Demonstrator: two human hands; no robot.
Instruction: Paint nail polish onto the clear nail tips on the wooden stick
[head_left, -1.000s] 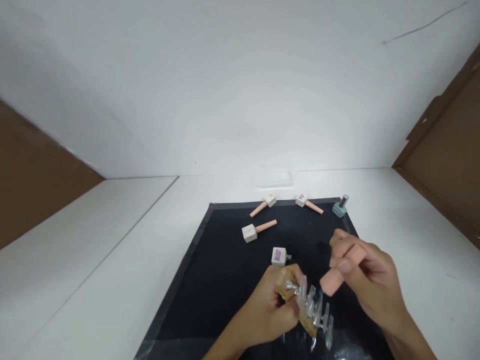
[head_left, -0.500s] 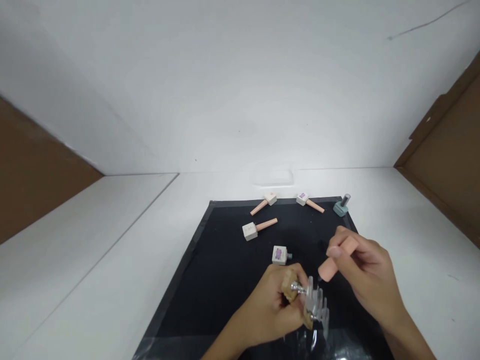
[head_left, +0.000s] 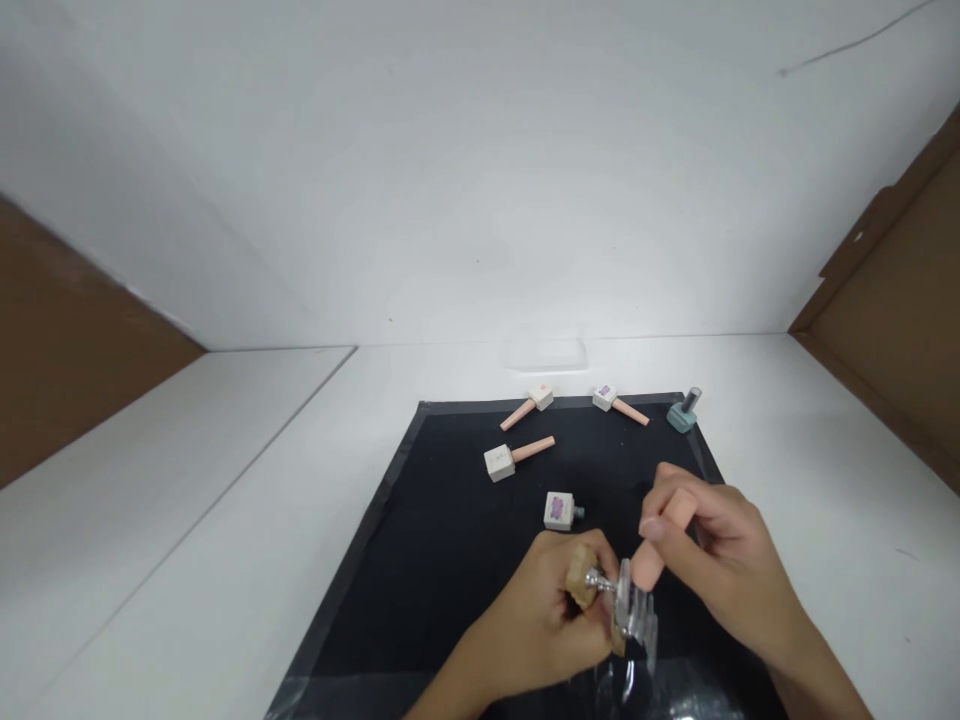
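My left hand is closed around a tan nail-tip stand with short metal posts. Clear false nail tips stick out from it to the right. Between the thumb and fingers of my right hand is a peach nail polish brush cap, tilted with its lower end against or just beside the clear tips. Its bristles are hidden. Just beyond my left hand lies a white nail polish bottle, uncapped, with a purple label and its neck pointing right.
On the black mat lie other white bottles with peach caps: one at mid-left, and two near the back edge. A teal bottle with a silver cap stands at the back right corner. Behind the mat is a clear plastic tray.
My right hand has moved slightly left and down, bringing the brush cap closer to the clear nail tips. My left hand with the stand has barely shifted.
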